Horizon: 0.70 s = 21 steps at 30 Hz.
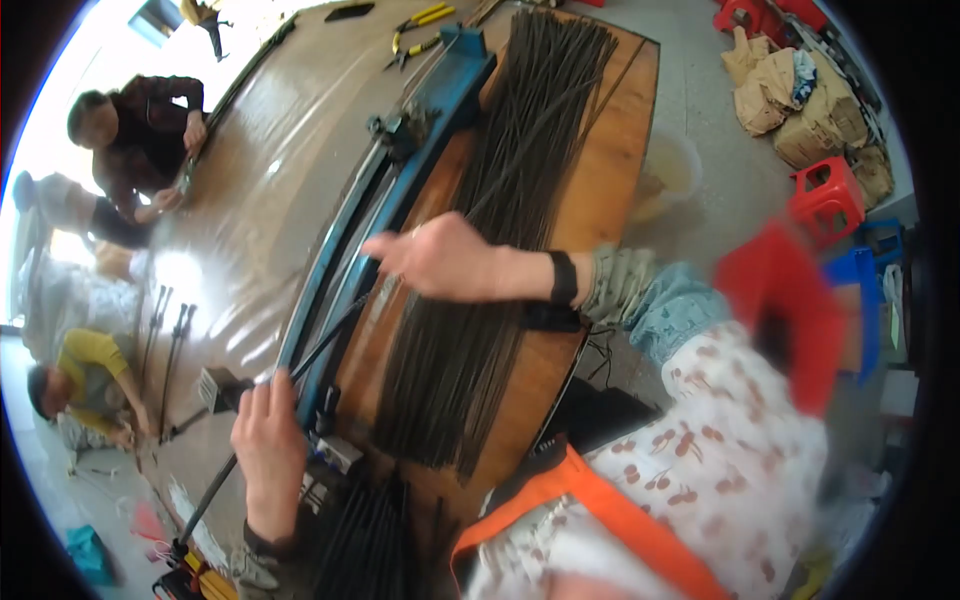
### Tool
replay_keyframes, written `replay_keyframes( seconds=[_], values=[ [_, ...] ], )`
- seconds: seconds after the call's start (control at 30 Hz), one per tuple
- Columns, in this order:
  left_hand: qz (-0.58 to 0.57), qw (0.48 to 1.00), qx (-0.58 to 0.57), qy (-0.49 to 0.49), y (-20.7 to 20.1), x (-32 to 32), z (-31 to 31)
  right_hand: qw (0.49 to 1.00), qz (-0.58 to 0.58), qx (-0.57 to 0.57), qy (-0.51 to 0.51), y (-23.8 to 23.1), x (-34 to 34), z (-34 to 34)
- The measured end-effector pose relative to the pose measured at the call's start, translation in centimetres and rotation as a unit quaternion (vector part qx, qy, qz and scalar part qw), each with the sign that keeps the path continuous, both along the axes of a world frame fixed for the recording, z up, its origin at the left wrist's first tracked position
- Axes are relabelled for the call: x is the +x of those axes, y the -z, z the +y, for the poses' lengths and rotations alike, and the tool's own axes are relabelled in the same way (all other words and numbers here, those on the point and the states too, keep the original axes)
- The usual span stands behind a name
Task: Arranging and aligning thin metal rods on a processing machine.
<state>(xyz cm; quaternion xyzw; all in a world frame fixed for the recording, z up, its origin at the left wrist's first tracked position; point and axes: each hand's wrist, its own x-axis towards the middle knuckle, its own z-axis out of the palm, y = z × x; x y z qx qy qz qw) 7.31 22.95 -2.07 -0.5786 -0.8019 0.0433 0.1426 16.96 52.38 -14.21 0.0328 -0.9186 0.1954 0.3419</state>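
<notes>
My left hand (268, 450) is curled at the near end of a long blue metal rail fixture (303, 325), its fingers closed round a black cable (208, 500). The cable comes up from the lower left and continues along the rail toward my right hand. My right hand (445, 258), with a black band on its wrist, is over the middle of the rail. Its index finger points left and the other fingers are curled; what they hold is hidden. Under that arm lies a big bundle of thin dark rods (450, 370) on a brown board.
A metal clamp (403, 135) sits on the rail, and a small metal block (222, 388) stands by my left hand. Yellow-handled pliers (415, 48) lie at the far end. Two people work along the table's left side. Red stools (828, 200) and brown sacks (825, 115) are on the right.
</notes>
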Motion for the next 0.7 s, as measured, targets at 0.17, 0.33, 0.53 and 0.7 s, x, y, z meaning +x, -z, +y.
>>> replay_keyframes(
  seconds=[0.17,0.33,0.53,0.7],
  values=[
    [0.063,0.993,0.075,-0.064,-1.0,-0.9,-4.7,0.973,0.099,-0.081,-0.192,0.0,-0.6,-0.2],
    [0.004,0.998,0.043,-0.054,-0.3,2.2,-5.2,0.946,0.255,-0.022,-0.197,-0.5,-2.6,-8.6],
    [0.001,0.996,0.048,-0.077,0.9,3.0,-9.4,0.935,0.281,0.032,-0.213,-0.5,-3.8,-12.6],
    [0.102,0.958,0.174,-0.206,-2.3,-0.5,-20.5,0.979,0.169,0.071,-0.092,1.1,-4.2,-5.8]
  ],
)
